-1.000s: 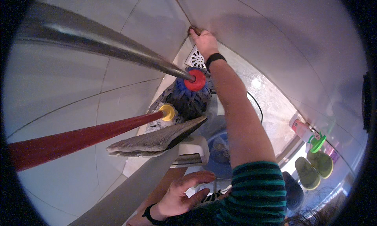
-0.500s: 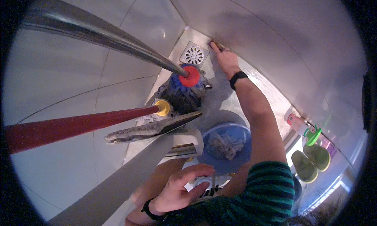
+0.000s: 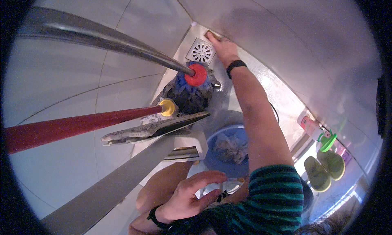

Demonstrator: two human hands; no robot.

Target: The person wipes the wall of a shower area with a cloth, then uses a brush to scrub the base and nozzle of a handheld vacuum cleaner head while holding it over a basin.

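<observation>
**A:** From the head camera, what packages show?

**B:** A pink bottle (image 3: 311, 126) stands at the right, against the foot of the wall, with a green-topped sprayer (image 3: 327, 140) just beside it. Two green slippers (image 3: 324, 168) lie near them. Any labels are too small to tell.

**A:** And around the hands?

**B:** The right hand (image 3: 222, 49) reaches far up to the corner where floor meets wall, fingers pressed on a small tan pad (image 3: 212, 34) there; whether they grip it or only press, I cannot tell. A square floor drain (image 3: 200, 52) lies just beside that hand. The left hand (image 3: 188, 196) hovers low, fingers loosely spread, holding nothing.

**A:** What stands in the way?

**B:** A blue mop head (image 3: 188, 94) with a red cap on a steel handle (image 3: 102, 36), a red handle (image 3: 77, 124) with a yellow end, and a flat grey mop plate (image 3: 153, 128) crowd the left. A blue basin (image 3: 226, 151) holding a grey cloth sits beside the right forearm.

**A:** How does the pad lie?

**B:** Its long axis runs along the wall's foot.
</observation>
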